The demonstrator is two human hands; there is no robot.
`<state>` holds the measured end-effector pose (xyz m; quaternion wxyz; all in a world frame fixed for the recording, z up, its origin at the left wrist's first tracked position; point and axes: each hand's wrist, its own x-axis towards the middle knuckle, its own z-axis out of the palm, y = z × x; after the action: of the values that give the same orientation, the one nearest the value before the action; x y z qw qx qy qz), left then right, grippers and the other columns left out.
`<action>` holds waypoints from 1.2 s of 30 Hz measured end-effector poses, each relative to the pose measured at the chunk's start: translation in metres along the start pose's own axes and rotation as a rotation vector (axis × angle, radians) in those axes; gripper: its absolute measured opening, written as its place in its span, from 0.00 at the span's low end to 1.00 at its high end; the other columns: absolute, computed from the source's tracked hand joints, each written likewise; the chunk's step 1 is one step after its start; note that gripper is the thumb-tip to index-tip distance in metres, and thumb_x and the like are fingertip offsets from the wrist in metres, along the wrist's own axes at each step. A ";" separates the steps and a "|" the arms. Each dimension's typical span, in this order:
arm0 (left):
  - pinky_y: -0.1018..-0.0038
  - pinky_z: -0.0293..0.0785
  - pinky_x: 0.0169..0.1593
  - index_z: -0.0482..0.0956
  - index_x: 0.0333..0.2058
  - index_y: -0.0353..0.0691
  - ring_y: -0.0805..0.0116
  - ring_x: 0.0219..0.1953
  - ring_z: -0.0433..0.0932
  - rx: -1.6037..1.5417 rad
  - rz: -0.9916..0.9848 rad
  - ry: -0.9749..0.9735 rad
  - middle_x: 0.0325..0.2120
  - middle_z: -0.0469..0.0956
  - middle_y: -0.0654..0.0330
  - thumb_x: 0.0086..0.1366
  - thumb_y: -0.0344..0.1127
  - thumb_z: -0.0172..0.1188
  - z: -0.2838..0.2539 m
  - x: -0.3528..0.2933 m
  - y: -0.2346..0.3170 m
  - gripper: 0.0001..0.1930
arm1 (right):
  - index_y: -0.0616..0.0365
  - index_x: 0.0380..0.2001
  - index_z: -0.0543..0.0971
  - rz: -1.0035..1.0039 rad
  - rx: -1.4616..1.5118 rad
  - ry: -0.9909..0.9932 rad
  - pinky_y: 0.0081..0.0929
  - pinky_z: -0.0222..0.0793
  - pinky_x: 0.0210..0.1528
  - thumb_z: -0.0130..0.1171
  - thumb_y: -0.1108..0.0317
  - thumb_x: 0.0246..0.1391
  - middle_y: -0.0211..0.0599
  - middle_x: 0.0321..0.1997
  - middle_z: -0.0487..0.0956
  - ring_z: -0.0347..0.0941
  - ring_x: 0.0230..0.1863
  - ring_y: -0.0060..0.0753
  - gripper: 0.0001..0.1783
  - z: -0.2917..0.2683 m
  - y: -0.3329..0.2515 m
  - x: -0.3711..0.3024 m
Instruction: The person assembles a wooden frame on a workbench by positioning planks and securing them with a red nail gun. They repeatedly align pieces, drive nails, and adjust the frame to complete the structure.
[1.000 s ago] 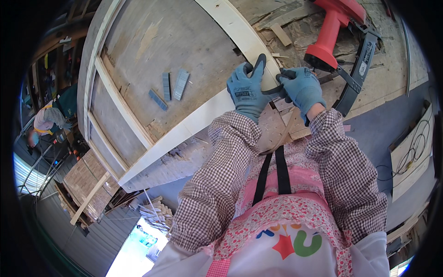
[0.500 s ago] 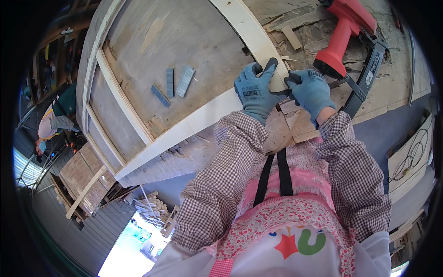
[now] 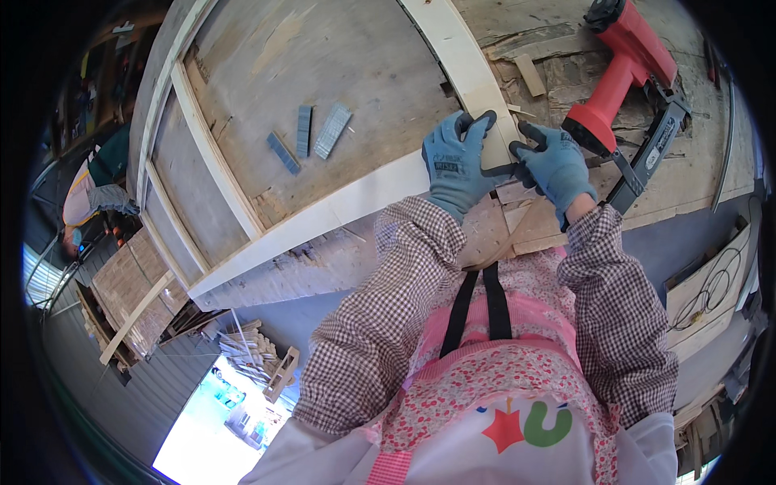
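Note:
A pale wooden frame with curved crosspieces lies across the bench, and both my hands are at its near right corner. My left hand, in a blue and black work glove, grips that corner, its forefinger laid over the wood and its thumb stretched toward the other hand. On the corner's outer edge, my right hand, gloved alike, has thumb and forefinger slightly apart at the wood and the other fingers curled. Beside the right hand lies a red nail gun with a black magazine.
Several blue-grey strips of fasteners lie on the board inside the frame. Wood scraps are on the rough bench at right. A coiled cable rests on a panel lower right. Another person is at far left, near stacked boards.
My right hand's thumb and forefinger have parted a little and drawn back from my left thumb. The view has shifted slightly; the left hand remains at the corner.

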<state>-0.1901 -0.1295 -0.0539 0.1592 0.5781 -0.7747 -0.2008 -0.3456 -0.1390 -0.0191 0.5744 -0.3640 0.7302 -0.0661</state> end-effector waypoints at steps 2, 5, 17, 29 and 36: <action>0.63 0.61 0.46 0.72 0.46 0.52 0.59 0.44 0.66 -0.052 -0.010 -0.027 0.41 0.64 0.58 0.29 0.53 0.71 0.000 0.001 -0.002 0.40 | 0.49 0.49 0.72 -0.027 -0.006 -0.007 0.22 0.68 0.28 0.53 0.59 0.48 0.34 0.16 0.76 0.73 0.16 0.25 0.22 0.000 -0.001 -0.001; 0.64 0.61 0.46 0.73 0.46 0.52 0.61 0.44 0.66 -0.009 0.027 0.020 0.42 0.64 0.59 0.30 0.53 0.71 0.003 -0.001 -0.003 0.38 | 0.47 0.50 0.71 -0.021 -0.102 -0.039 0.26 0.69 0.33 0.54 0.56 0.47 0.38 0.23 0.78 0.75 0.24 0.30 0.24 0.002 0.004 0.006; 0.62 0.54 0.49 0.69 0.51 0.59 0.61 0.48 0.62 0.168 -0.043 -0.116 0.44 0.62 0.60 0.31 0.55 0.70 0.006 -0.001 0.000 0.42 | 0.44 0.49 0.71 -0.119 -0.363 0.035 0.32 0.68 0.43 0.53 0.53 0.46 0.41 0.34 0.78 0.74 0.36 0.39 0.25 0.007 0.005 0.013; 0.62 0.54 0.50 0.68 0.52 0.61 0.62 0.48 0.62 0.137 -0.053 -0.151 0.44 0.62 0.60 0.34 0.59 0.68 0.004 0.001 0.005 0.41 | 0.57 0.56 0.61 -0.125 0.469 -0.044 0.14 0.61 0.12 0.49 0.69 0.50 0.35 0.27 0.77 0.71 0.17 0.20 0.27 -0.024 0.013 -0.026; 0.63 0.57 0.50 0.67 0.52 0.59 0.63 0.47 0.64 0.210 -0.014 -0.130 0.43 0.63 0.60 0.34 0.60 0.67 -0.001 0.000 0.006 0.41 | 0.61 0.51 0.65 -0.439 0.788 0.595 0.18 0.71 0.31 0.47 0.74 0.53 0.38 0.37 0.76 0.74 0.33 0.25 0.21 -0.077 0.055 -0.013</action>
<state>-0.1943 -0.1282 -0.0503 0.0459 0.5828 -0.7961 -0.1565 -0.4378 -0.1159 -0.0114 0.4087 -0.2303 0.6880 -0.5536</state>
